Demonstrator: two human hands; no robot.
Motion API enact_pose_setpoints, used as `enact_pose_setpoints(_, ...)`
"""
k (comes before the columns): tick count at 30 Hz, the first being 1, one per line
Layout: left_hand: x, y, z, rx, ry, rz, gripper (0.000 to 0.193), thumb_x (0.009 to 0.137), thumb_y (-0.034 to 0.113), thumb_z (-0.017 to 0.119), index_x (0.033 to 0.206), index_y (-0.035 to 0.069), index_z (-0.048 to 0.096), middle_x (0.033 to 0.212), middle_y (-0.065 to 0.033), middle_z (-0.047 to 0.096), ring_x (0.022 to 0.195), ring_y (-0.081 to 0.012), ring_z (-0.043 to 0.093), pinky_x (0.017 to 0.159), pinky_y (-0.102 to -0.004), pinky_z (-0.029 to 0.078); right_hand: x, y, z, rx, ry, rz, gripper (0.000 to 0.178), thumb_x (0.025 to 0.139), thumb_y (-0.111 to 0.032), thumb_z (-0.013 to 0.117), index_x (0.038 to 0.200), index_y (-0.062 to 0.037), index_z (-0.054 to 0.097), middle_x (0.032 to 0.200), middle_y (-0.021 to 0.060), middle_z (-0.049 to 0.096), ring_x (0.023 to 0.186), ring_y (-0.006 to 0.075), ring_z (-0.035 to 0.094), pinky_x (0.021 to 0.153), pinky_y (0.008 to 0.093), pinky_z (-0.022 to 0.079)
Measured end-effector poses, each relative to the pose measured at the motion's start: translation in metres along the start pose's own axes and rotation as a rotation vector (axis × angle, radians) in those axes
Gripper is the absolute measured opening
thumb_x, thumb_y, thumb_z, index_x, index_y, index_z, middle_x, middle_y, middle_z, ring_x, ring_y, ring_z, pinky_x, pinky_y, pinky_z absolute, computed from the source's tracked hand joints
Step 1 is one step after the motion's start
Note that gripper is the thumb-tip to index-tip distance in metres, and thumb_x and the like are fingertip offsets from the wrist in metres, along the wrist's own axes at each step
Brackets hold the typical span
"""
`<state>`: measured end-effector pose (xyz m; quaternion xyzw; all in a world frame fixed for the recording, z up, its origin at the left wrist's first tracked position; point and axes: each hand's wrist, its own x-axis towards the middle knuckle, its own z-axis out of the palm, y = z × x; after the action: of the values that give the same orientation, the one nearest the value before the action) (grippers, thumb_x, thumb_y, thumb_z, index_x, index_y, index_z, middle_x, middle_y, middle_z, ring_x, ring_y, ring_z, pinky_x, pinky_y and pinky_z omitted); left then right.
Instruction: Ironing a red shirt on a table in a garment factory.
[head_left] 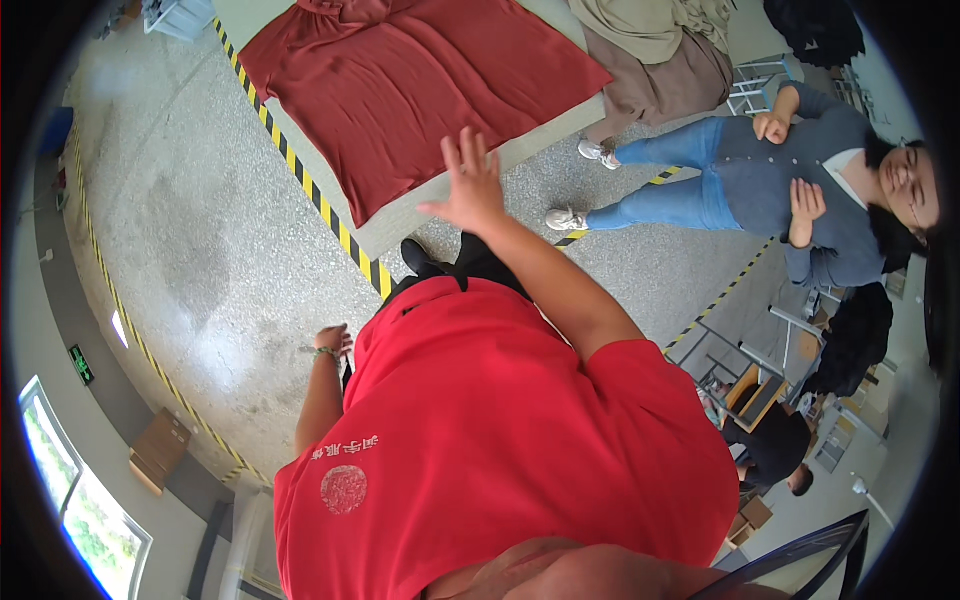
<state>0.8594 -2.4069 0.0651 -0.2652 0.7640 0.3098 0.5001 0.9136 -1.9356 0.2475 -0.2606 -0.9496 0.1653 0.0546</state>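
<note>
Right hand (468, 188) raised, fingers spread wide, nothing in it; appears over the cloth's near edge, contact not evident. Left hand (335, 341) low by the person's left side, fingers loosely bent; cannot tell whether it holds anything.

Wide, dark red, matte cloth (430, 95) lies ahead of the right hand and off to its left, spread on a pale, flat tabletop (400, 222). Fine creases, soft folds: judged light, limp, perhaps slightly slippery, hardly fragile. Likely bunches if pinched mid-panel; near edge or its corners look the better hold.

Ahead and right of that hand: rumpled beige cloth (655, 30), dull brown cloth (660, 90). Farther right, co-worker in grey-blue buttoned cardigan (775, 160). Speckled grey floor (180, 150) around the left hand; yellow-and-black striped tape (300, 168) ahead of it. Brown cardboard box (160, 450) behind, out to its left.
</note>
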Motion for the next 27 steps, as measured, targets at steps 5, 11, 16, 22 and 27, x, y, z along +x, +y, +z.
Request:
enact_pose_setpoints(5,0.04,0.018,-0.018,0.084,-0.052,0.058,0.033,0.09,0.029,0.063,0.111,0.003,0.062,0.091,-0.0098,0.068,0.068,-0.0211,0.065,0.061,-0.0365,0.054,-0.071,-0.003,-0.001,0.323,-0.167,-0.212,0.062,0.082,-0.042,0.068,0.13,-0.0055,0.054,0.135,0.018,0.053,0.127,0.0355,0.048,0.103,0.0463,0.041)
enact_pose_setpoints(11,0.03,0.106,0.004,0.054,-0.084,0.335,0.034,0.088,0.027,0.065,0.112,0.002,0.062,0.093,-0.0114,0.069,0.073,-0.0204,0.068,0.061,-0.0336,0.054,-0.192,0.095,0.023,0.26,-0.307,0.434,0.044,0.087,-0.038,0.067,0.119,-0.0072,0.064,0.103,0.0135,0.071,0.095,0.0305,0.068,0.082,0.04,0.053)
enact_pose_setpoints(16,0.006,0.131,0.024,0.077,-0.107,0.454,0.031,0.088,0.024,0.066,0.107,-0.002,0.064,0.087,-0.0109,0.07,0.067,-0.0181,0.068,0.054,-0.0303,0.053,-0.259,0.114,0.034,0.19,-0.492,0.672,0.045,0.086,-0.039,0.068,0.116,-0.0052,0.065,0.099,0.0141,0.072,0.093,0.029,0.069,0.08,0.038,0.054)
enact_pose_setpoints(22,0.007,0.114,0.029,0.176,-0.133,0.435,0.029,0.088,0.023,0.067,0.103,-0.002,0.065,0.084,-0.0102,0.07,0.065,-0.0177,0.068,0.053,-0.0297,0.053,-0.312,0.124,0.072,0.268,-0.602,0.762,0.042,0.084,-0.041,0.068,0.109,-0.0074,0.07,0.106,0.0162,0.07,0.104,0.0321,0.065,0.09,0.0412,0.051)
enact_pose_setpoints(27,0.025,0.09,0.012,0.274,-0.161,0.356,0.031,0.088,0.025,0.065,0.107,0.001,0.065,0.087,-0.0108,0.069,0.069,-0.02,0.068,0.057,-0.0334,0.055,-0.311,0.125,0.085,0.332,-0.546,0.728,0.039,0.087,-0.032,0.069,0.11,-0.0001,0.067,0.096,0.0157,0.073,0.078,0.0226,0.072,0.071,0.0347,0.054)
